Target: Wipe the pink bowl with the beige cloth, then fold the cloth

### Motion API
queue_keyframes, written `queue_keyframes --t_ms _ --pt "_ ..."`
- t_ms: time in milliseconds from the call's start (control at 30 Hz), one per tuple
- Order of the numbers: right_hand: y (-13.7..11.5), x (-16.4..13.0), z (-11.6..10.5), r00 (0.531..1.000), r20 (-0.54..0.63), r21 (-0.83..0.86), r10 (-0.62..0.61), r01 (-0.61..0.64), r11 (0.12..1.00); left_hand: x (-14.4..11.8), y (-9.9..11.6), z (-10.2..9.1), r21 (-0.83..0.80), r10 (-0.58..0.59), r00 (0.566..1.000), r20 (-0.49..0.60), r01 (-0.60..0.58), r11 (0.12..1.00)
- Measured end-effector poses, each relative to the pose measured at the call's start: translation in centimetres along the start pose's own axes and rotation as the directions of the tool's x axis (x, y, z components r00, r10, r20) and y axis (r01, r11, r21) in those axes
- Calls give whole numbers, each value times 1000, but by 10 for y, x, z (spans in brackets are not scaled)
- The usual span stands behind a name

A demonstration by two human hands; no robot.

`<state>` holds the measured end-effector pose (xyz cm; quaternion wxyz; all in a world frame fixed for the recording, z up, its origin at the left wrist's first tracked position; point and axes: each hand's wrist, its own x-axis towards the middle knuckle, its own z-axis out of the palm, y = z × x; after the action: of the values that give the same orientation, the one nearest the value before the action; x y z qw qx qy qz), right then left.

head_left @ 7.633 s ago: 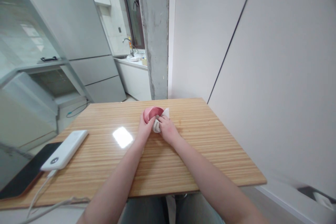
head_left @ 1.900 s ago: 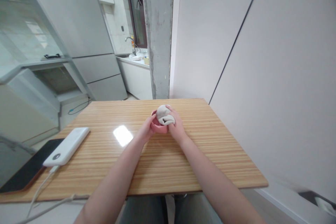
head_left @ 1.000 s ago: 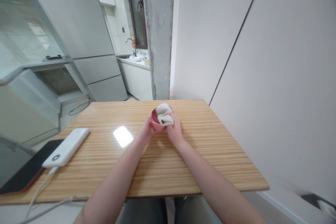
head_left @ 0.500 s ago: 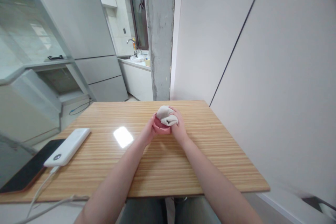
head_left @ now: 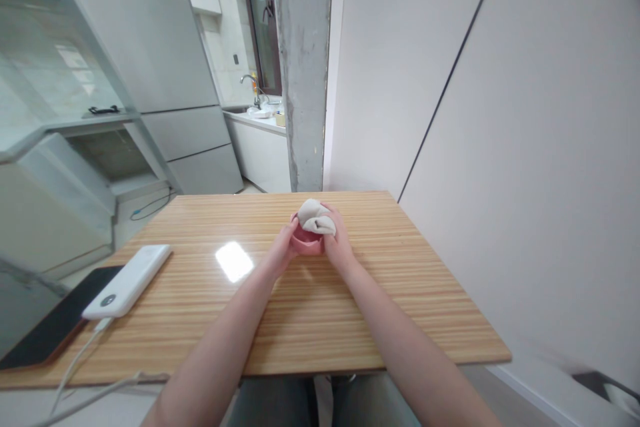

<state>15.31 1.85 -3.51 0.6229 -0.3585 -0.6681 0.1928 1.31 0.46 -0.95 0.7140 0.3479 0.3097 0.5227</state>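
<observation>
Head view, looking forward and down over the wooden table (head_left: 310, 320). I am seeing both bare forearms reaching out to the far middle of the tabletop.

The left hand (head_left: 281, 255) is cupping the left side of a small pink bowl (head_left: 306, 244), fingers curled against its wall and closed on it. The bowl is sitting low, at or just above the table surface; I cannot tell whether its base is touching the wood.

The right hand (head_left: 339, 247) is pressing a bunched pale cloth (head_left: 315, 218) onto the top of the bowl, the fingers closed around the cloth's right side. The cloth is covering most of the bowl's mouth, so only the near rim and front wall of the bowl are showing. A small dark spot is showing on the cloth's near fold.

Things about: 1 white power bank (head_left: 127, 280) is lying at the left edge of the table, well apart from the hands, with a white cable (head_left: 75, 363) running from its near end toward the front edge. A dark phone (head_left: 47, 330) is lying just beside it, further left. A bright patch of glare (head_left: 233, 261) is sitting on the wood between the power bank and the left hand.

Beyond the table a grey fridge (head_left: 150, 47) and a concrete pillar (head_left: 303, 67) are standing, with a sink tap (head_left: 249, 83) in between, far back.
</observation>
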Motion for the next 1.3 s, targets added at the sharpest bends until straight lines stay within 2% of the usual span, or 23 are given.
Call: queue_keyframes --t_ms 67,200,267,333,433,533,667,733,800,833,967,1067,1133,1233,1300 --pt "1 1 -2 1000 16 -4 -1 1 1000 1 -2 0 21 -7 998 -64 8 1000" --pt "-5 -7 11 997 82 -48 0 4 999 6 -1 -2 -15 165 977 -134 -169 986" --pt "-9 -10 17 997 81 -61 9 -4 998 6 1 -2 7 200 968 -154 -201 980" --pt "-11 -10 16 999 38 -74 18 -15 997 3 2 0 13 166 979 -116 -165 986" --pt "-9 -3 5 1000 25 -57 7 -6 998 -1 3 3 -27 41 999 -16 -42 999" --pt "-8 2 -4 995 102 -44 -6 10 999 -2 2 4 -65 0 998 -58 -4 998" --pt "-12 -2 4 987 158 -116 -4 22 993 3 2 3 -80 123 983 -138 -135 988" --pt "-15 -6 11 983 185 -137 -12 37 990 4 4 3 -66 221 963 -156 -234 970" --pt "-16 -9 16 982 190 -144 -21 49 988 3 5 2 -46 270 952 -146 -279 959" --pt "-16 -9 16 984 174 -144 -24 50 988 2 6 2 -38 252 961 -117 -258 965" --pt "-17 -3 4 997 71 -112 -3 11 994 -3 5 1 -33 55 998 29 -54 998" --pt "-17 0 -3 996 93 -101 6 3 995 -1 1 1 -71 25 1000 2 -25 997" --pt "-16 -1 1 995 104 -97 5 5 995 2 0 1 -92 66 997 -46 -70 993" --pt "-15 -7 13 995 100 -68 21 -14 998 6 1 -1 -93 195 973 -119 -207 974" --pt "-15 -10 19 995 98 -52 34 -29 998 6 3 -2 -85 242 962 -128 -253 964"
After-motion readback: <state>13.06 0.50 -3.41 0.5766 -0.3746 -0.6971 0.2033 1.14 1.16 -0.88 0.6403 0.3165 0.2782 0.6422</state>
